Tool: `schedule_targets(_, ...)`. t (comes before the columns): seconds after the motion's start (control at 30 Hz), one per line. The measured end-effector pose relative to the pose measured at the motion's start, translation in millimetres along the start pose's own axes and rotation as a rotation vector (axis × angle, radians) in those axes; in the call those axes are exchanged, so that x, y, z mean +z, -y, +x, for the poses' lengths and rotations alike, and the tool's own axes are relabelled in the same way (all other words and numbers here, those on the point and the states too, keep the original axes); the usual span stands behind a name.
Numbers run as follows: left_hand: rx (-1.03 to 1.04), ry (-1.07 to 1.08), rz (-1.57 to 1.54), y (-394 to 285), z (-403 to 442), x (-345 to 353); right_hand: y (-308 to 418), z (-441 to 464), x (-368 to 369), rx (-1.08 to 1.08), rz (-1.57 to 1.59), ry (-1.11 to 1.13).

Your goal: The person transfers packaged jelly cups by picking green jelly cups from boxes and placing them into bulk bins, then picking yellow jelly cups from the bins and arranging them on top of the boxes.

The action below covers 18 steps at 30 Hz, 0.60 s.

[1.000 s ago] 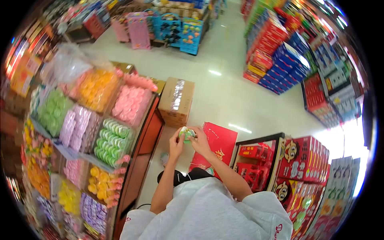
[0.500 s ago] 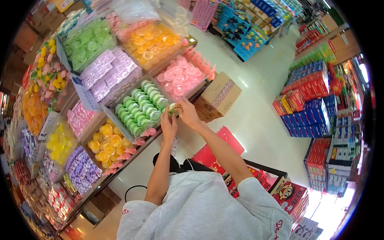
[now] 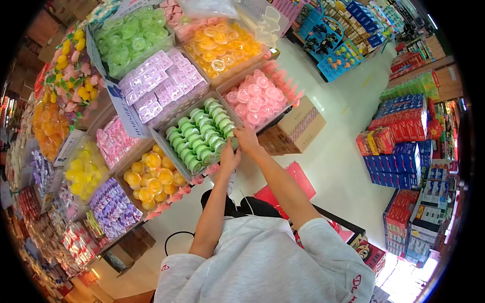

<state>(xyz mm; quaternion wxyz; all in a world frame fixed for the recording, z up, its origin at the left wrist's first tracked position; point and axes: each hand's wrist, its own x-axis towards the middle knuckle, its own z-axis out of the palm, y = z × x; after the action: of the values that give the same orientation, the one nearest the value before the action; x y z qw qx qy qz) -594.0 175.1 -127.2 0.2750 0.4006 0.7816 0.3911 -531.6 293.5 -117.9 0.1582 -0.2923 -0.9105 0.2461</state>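
Note:
Rows of small green cups with clear lids fill a grey bin at the front edge of the display. At that bin's near right corner my right hand is closed, its fingers on a green cup that is mostly covered. My left hand is just below, fingers drawn together and touching the same cup from the left. Behind my right hand stands a bin of pink cups. To the left of the green cups lie round orange cups.
Further bins hold purple packets, orange pieces and green pieces. A cardboard box stands on the floor to the right, near a red sheet. Stacked boxed goods line the right side.
Both hands have moved forward with the cup, from just outside the bin to the corner of the green rows. The cup is now more hidden by the fingers. The view has shifted slightly.

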Motion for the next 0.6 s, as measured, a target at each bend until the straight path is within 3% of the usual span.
schedule_targets(0.07,-0.043,0.028,-0.043,-4,1,-1,8,3,-9,-0.055,-0.214,0.019)
schedule_targets(0.17,0.017,-0.070,-0.105,0,1,10,1,5,-9,0.053,-0.253,0.141)
schedule_targets(0.27,0.052,-0.114,-0.029,-5,-1,14,-5,-8,-12,-0.038,-0.231,0.046)
schedule_targets(0.37,-0.007,-0.161,-0.018,-4,-2,21,6,-13,-29,0.033,-0.222,0.089)
schedule_targets(0.43,-0.082,-0.128,-0.110,0,4,15,8,-9,-30,0.093,-0.210,0.128)
schedule_targets(0.5,-0.134,0.051,-0.180,11,11,5,8,-6,-29,0.151,-0.190,0.166)
schedule_targets(0.6,-0.239,0.059,-0.322,6,11,-3,6,-3,-25,0.151,-0.224,0.155)
